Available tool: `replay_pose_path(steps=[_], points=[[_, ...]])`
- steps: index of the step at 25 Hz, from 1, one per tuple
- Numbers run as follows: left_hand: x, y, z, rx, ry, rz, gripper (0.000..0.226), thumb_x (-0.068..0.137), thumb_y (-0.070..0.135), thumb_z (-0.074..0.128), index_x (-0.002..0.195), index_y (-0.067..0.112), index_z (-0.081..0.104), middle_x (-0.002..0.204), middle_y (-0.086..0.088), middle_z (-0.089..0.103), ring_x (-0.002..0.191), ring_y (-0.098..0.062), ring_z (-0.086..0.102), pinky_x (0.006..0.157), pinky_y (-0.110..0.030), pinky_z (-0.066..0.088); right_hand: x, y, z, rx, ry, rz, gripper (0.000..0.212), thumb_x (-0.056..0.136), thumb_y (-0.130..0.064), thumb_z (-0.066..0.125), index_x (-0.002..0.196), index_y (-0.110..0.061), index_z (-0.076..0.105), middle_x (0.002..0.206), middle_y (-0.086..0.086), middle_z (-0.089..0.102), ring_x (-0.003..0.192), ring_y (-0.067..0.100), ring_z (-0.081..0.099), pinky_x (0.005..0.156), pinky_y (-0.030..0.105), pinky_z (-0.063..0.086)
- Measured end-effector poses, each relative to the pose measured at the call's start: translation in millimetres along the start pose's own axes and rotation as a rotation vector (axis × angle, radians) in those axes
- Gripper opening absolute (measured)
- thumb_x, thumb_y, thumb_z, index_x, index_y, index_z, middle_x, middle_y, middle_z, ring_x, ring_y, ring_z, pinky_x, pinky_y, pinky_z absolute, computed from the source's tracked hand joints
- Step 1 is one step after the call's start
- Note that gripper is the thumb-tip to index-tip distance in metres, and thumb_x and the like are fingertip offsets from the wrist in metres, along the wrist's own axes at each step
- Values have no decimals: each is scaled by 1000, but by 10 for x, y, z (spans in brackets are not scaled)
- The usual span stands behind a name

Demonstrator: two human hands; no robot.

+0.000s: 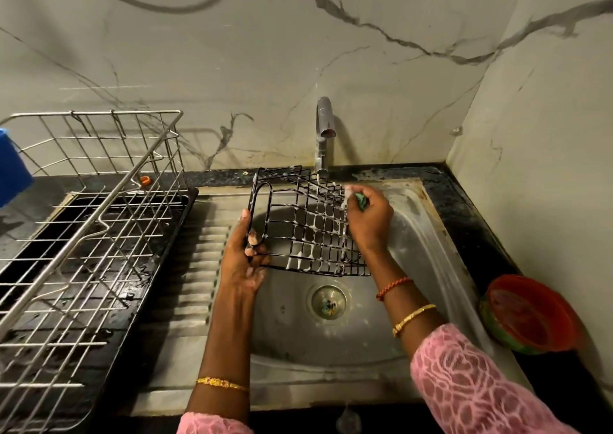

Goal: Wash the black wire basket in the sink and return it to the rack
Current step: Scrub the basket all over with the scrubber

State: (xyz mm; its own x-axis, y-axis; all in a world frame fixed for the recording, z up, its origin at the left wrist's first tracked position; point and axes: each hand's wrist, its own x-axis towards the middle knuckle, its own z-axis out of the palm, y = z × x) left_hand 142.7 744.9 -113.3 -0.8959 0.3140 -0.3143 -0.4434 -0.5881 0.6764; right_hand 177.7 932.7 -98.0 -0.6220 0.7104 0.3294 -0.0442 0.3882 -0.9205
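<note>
Your left hand (243, 261) grips the basket (306, 224) by its left end frame, fingers wrapped round the wire at the loop handle, and holds it tilted over the sink (428, 234), clear of the basin floor. The basket sits at the middle of the view, directly below the tap (323, 135) at 12 o'clock and above the drain (328, 301) at 6 o'clock. Your right hand (368, 218) is closed on a green scrubber (361, 200) and presses it against the basket's right edge, so the basket spans the gap between your two hands: left hand at its 9 o'clock, right hand at its 3 o'clock.

Judged from its open grid, the basket is light and stiff; it should not flex much under scrubbing. White lather coats many of the wires, so expect the coating to be slippery. Thin wire gives little surface to pinch, so the sounder hold is the thicker end frame or the loop handle, with fingers hooked through rather than squeezed flat.

A thin stream appears to fall from the tap onto the basket's far rim. The rack (83, 234) stands on the bench at 9 o'clock, well apart from the basket, with open floor space showing. A red bowl (527, 314) rests at 4 o'clock beside the sink. Rinsing seems not yet done.
</note>
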Motion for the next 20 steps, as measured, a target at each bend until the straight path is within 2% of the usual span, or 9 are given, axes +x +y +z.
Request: replay_pose_path(steps=[2,3,4,6,10,14,18,20], points=[[16,-17,2,13,-4,7,55,89,44,52,40,19,48,29,5,35,20,-4,26,31,-14,7,-203,97,-47,-5,4,-44,20,84,6,58,104,3,63,106,9,61,92,11,56,73,-3,42],[24,-28,-1,17,-13,4,54,88,44,52,40,19,51,29,5,36,21,-4,27,33,-15,6,-347,162,-78,-9,-2,-62,21,84,7,58,104,2,64,105,4,58,92,5,55,77,-2,42],[24,-40,-6,16,-23,-4,53,89,44,51,43,19,55,30,5,36,21,-4,27,32,-14,7,-484,224,-111,-12,-13,-69,22,84,8,58,104,0,64,105,0,56,91,-2,54,79,-1,43],[16,-55,-15,9,-29,-21,44,92,41,49,56,20,60,32,7,39,21,-3,29,28,-12,10,-556,298,-138,-20,-23,-68,24,84,9,56,105,-1,64,105,-3,55,88,-5,53,76,0,43],[-4,-95,-20,27,-47,-8,26,93,37,50,74,20,54,36,8,42,22,-1,31,24,-10,16,-80,322,-97,-90,9,-171,20,84,9,57,103,6,64,102,11,63,91,14,58,77,2,45],[25,-117,-2,56,-61,26,25,85,38,57,70,20,49,35,7,41,23,-1,29,27,-10,12,70,479,-106,-129,6,-175,19,84,7,58,101,6,65,101,18,66,92,19,59,76,2,43],[94,-138,-50,40,-42,5,31,93,39,52,68,21,49,35,6,41,23,-2,29,29,-13,10,-218,570,-198,-56,-17,0,20,85,4,58,104,-1,65,101,1,62,93,12,59,73,6,46],[116,-151,-90,23,-34,-5,34,94,39,51,65,21,47,35,5,40,23,-3,29,28,-12,10,-516,614,-227,-1,-32,-3,23,85,5,60,104,-5,66,101,-3,61,92,6,59,78,6,47]])
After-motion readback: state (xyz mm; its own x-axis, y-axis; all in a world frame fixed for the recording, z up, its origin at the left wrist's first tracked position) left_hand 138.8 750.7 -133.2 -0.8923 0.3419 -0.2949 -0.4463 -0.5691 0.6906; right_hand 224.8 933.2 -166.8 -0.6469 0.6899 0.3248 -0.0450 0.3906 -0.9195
